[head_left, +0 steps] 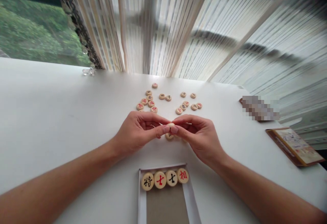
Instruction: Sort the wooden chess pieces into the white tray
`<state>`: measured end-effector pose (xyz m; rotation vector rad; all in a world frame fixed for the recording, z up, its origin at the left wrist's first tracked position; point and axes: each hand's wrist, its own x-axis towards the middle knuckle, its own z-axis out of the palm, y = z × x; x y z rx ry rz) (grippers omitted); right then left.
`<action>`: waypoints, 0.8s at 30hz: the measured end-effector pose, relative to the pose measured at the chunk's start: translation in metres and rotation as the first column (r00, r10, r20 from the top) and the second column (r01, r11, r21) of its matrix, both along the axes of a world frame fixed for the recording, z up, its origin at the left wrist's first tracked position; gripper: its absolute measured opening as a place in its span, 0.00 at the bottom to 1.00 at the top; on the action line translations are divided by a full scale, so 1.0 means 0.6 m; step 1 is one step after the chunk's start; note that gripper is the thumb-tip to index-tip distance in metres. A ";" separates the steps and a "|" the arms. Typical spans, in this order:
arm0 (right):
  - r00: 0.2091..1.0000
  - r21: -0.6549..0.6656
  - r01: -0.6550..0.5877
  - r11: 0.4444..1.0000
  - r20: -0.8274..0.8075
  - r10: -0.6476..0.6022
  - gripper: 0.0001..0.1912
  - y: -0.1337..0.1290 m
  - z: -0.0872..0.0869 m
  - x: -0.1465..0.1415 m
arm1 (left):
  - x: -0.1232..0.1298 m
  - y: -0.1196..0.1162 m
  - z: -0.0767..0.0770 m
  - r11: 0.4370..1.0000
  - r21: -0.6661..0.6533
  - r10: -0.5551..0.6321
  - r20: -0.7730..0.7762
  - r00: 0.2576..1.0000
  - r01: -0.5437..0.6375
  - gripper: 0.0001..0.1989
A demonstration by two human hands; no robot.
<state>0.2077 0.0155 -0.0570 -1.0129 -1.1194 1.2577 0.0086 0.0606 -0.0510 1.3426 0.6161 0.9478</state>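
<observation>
Between the thumbs and fingertips of both hands is a round wooden xiangqi piece [170, 125], seen nearly edge-on. My left hand [139, 128] pinches it from the left, and my right hand [198, 130] from the right. Another piece with a black character [169, 136] lies on the table just below the fingertips, partly covered. Nearer to me, an open box [166, 203] has a row of several pieces along its far end, such as a black-marked one [147, 181] at the left and a red-marked one [183, 175] at the right.
Several loose xiangqi pieces [151, 103] are scattered on the white table [76, 115] beyond my hands, with more [186, 103] to the right. A brown-edged booklet or box [293, 145] lies at the right edge. String curtains [163, 23] hang behind the table.
</observation>
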 end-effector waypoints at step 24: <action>0.994 -0.155 -0.102 0.983 -0.052 0.095 0.19 0.048 0.009 -0.014 | -0.006 0.017 -0.021 0.961 -0.259 0.133 0.136 0.982 -0.094 0.23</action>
